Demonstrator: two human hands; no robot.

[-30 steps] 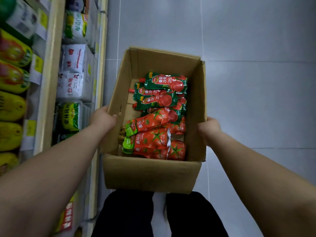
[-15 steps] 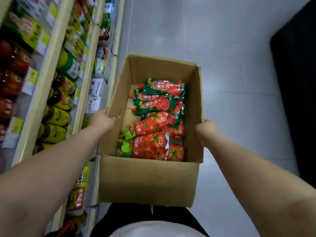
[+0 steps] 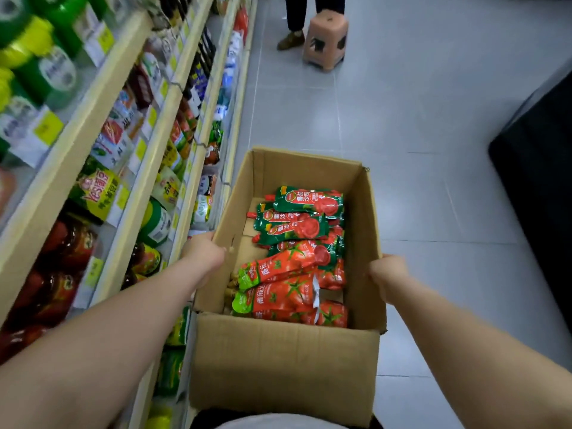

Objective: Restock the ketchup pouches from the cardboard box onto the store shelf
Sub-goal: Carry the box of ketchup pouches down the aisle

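Observation:
An open cardboard box [image 3: 284, 363] is held in front of me above the floor. My left hand [image 3: 202, 253] grips its left wall and my right hand [image 3: 388, 272] grips its right wall. Inside lie several ketchup pouches: red ones with tomato pictures [image 3: 278, 292] near me and green-topped ones [image 3: 297, 218] farther away. The left part of the box bottom is bare cardboard. The store shelf [image 3: 148, 168] runs along my left, its tiers full of bottles and packets.
Grey tiled floor [image 3: 402, 134] stretches ahead and to the right. A pink plastic stool [image 3: 325, 40] stands ahead, with a person's legs [image 3: 294, 23] beside it. A dark unit [image 3: 538, 181] lines the right side.
The view has lifted from looking down to looking along the aisle, bringing more shelf tiers, the stool and the person's legs into sight. Both hands keep the same grip on the box.

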